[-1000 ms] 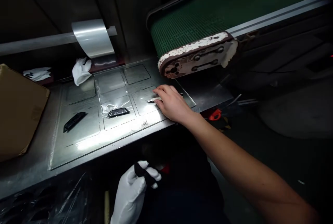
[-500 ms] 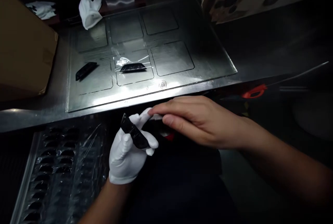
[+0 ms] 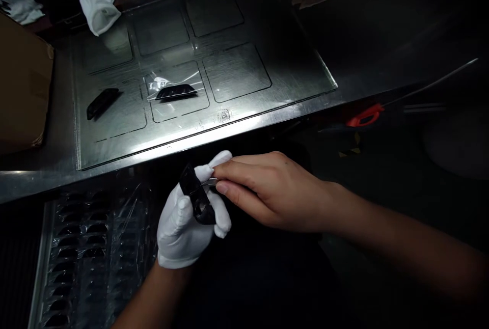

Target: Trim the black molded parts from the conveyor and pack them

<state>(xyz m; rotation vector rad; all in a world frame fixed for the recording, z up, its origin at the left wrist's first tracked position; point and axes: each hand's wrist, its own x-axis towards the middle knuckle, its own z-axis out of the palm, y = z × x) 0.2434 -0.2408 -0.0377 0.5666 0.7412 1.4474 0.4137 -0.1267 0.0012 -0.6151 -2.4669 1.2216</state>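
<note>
The left hand, in a white cloth glove, is closed around a small black plastic part and holds it below the front edge of the steel worktable, in front of the person's body. The bare right hand has its thumb and forefinger pinched on a thin silvery metal blade-like tool, and the tip of this tool touches the upper edge of the black part. To do this step well, I think the gloved hand should keep the part firm and not turning, and the right hand should work with short, light strokes directed away from the gloved fingers, because the tip is very near to them. On the clear plastic sheet with square outlines lie two more dark parts, one bare and one in transparent wrapping. A crumpled white glove lies at the back, a brown cardboard box at the left, and a clear blister tray with rows of pockets below the table. Compared with half a second ago, the right hand has come closer to the part and its fingers are tighter together, and the part is tilted more upright. One second ago this right hand was still on the sheet, picking up the tool.
</note>
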